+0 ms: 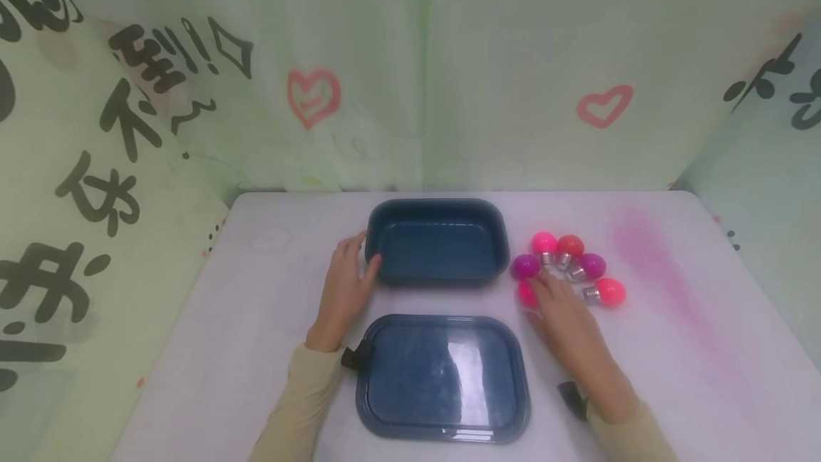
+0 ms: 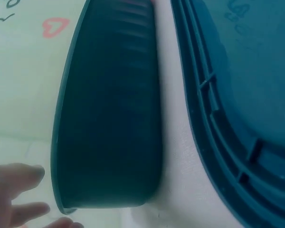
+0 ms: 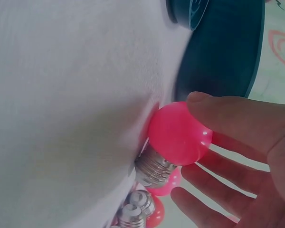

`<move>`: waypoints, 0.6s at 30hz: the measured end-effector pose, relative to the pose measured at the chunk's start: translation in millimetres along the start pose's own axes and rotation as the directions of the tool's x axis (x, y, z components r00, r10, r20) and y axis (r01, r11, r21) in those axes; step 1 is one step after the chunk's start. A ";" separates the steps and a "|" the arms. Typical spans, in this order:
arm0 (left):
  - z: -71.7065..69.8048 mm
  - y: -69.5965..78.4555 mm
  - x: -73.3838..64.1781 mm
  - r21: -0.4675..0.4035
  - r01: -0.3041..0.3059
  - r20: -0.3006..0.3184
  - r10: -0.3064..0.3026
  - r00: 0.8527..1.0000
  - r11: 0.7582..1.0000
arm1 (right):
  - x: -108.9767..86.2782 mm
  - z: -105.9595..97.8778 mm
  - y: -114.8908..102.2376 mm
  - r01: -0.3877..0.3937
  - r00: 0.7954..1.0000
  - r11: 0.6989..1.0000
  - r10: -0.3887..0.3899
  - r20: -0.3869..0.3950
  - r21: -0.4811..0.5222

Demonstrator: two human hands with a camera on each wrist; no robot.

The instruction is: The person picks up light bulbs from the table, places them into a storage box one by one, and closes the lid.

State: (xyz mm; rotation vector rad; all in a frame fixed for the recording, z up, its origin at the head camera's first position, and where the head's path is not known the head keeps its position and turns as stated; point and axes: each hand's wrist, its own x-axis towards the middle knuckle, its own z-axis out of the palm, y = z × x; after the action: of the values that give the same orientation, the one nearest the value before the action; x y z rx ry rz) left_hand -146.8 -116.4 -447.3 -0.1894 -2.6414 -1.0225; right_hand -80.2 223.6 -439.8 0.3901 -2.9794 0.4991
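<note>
A dark blue rectangular box [image 1: 439, 276] stands open-topped near the back of the table. My left hand [image 1: 346, 291] is at its left end, fingers spread and relaxed beside the wall; in the left wrist view the fingertips [image 2: 35, 173] appear just off the rim. To the right of the box, my right hand [image 1: 564, 316] pinches a pink light bulb [image 3: 180, 133] between thumb and fingers, its metal screw base pointing away from the palm. Around it lie a purple bulb [image 1: 526, 267], another pink bulb [image 1: 544, 242], a red bulb [image 1: 570, 245] and several others, partly behind the hand.
In front of the box lies a flat blue lid [image 1: 442, 380], between my forearms. A pink stain [image 1: 661, 269] marks the white table [image 1: 693, 376] at the right. Pale green curtains [image 1: 474, 77] with drawn hearts and writing enclose the back and sides.
</note>
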 end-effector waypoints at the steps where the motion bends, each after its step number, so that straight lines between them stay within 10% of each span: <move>1: 0.7 -0.4 1.1 -0.013 0.009 0.003 -0.009 1.000 1.000 | 0.3 0.0 0.4 -0.005 1.000 1.000 0.005 0.005 0.002; 12: 10.5 -9.6 12.8 -0.159 0.070 0.003 -0.071 0.998 0.985 | 3.4 -0.5 3.9 0.043 0.999 0.999 -0.043 -0.025 0.004; 18: 17.3 -14.3 15.2 -0.275 0.099 -0.011 -0.106 0.994 0.956 | 7.0 -5.7 3.5 -0.268 0.958 0.926 0.229 0.170 0.264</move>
State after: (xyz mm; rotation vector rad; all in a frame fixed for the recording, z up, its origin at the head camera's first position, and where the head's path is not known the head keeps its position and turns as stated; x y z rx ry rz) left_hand -168.4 -115.0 -463.5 -0.0979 -2.4992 -1.4161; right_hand -87.7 227.1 -434.6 0.0629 -3.1103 0.9737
